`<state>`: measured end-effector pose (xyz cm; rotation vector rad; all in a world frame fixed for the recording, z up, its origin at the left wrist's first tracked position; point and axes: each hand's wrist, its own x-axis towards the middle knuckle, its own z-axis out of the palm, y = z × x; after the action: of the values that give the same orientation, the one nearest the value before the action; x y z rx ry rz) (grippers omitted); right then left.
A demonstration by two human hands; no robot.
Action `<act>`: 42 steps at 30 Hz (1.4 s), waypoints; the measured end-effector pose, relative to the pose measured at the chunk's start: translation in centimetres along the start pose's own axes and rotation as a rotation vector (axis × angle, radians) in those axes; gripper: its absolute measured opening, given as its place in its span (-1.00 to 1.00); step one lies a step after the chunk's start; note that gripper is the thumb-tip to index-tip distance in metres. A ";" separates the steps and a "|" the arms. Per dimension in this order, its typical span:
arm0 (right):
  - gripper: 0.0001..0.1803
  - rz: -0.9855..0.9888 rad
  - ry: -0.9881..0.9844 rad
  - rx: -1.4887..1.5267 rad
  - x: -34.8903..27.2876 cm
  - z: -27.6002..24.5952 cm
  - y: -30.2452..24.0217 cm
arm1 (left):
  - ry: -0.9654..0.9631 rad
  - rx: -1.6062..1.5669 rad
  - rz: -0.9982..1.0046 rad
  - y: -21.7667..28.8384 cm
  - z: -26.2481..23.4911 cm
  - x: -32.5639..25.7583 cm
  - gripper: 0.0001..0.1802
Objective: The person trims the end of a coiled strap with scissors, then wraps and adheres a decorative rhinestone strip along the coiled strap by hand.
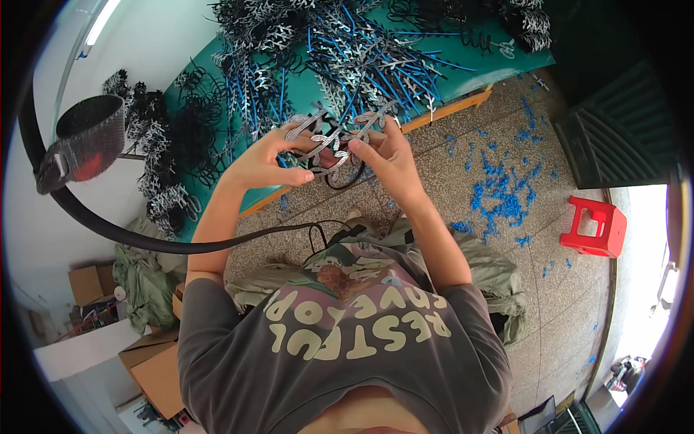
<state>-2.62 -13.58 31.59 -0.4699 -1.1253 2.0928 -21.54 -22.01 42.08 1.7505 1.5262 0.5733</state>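
Head view: clamped on silver, openwork, leaf-shaped ornament [323,146] with left hand [262,160] and right hand [394,163]; best steadied lightly from both sides, probably easily bent if squeezed.

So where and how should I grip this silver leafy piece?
Probably pinch the silver leafy piece by its outer edges, the left hand coming from the left and the right hand from the right: its thin, openwork leaves spread sideways between them.

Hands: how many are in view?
2: left hand and right hand, holding the silver leaves from either side; some fingers are partly hidden.
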 end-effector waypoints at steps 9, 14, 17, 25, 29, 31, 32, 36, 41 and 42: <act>-0.68 -0.444 0.122 -0.656 -1.1 -0.2 -2.8 | 0.201 -0.444 -0.292 -0.2 2.9 0.1 -0.68; -0.85 -0.279 0.204 -0.199 -2.0 -0.1 -4.5 | 0.232 -0.417 -0.332 0.7 2.9 -0.4 -0.66; -0.87 -0.404 0.162 -0.305 -1.3 -0.8 -4.7 | 0.259 -0.442 -0.314 1.3 3.1 -0.7 -0.64; -0.82 -0.191 -0.001 -0.138 0.7 -1.1 -5.1 | 0.315 -0.534 -0.215 2.7 3.3 -1.7 -0.62; -0.82 -0.038 -0.044 -0.074 1.3 -1.1 -4.0 | 0.219 -0.126 -0.017 2.4 2.9 -1.8 -0.67; -0.73 0.001 -0.092 -0.146 1.4 -1.0 -3.0 | 0.261 -0.161 -0.037 2.5 3.0 -1.9 -0.68; -0.73 0.001 -0.093 -0.146 1.5 -1.0 -3.0 | 0.242 -0.132 -0.029 2.6 2.8 -1.9 -0.68; -0.47 0.161 -0.059 -0.168 2.3 -1.9 -1.8 | 0.167 -0.415 -0.192 2.8 3.0 -1.8 -0.67; -0.56 0.246 -0.219 0.292 3.1 -5.4 -1.8 | 0.206 -0.425 -0.152 2.0 3.9 -2.4 -0.68; -0.60 0.286 -0.337 0.389 3.1 -5.7 -2.2 | 0.220 -0.560 -0.175 2.1 4.0 -2.4 -0.69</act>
<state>-0.37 -7.24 30.25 -0.0934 -0.8281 2.6398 -17.67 -25.36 41.44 1.1456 1.4615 1.0145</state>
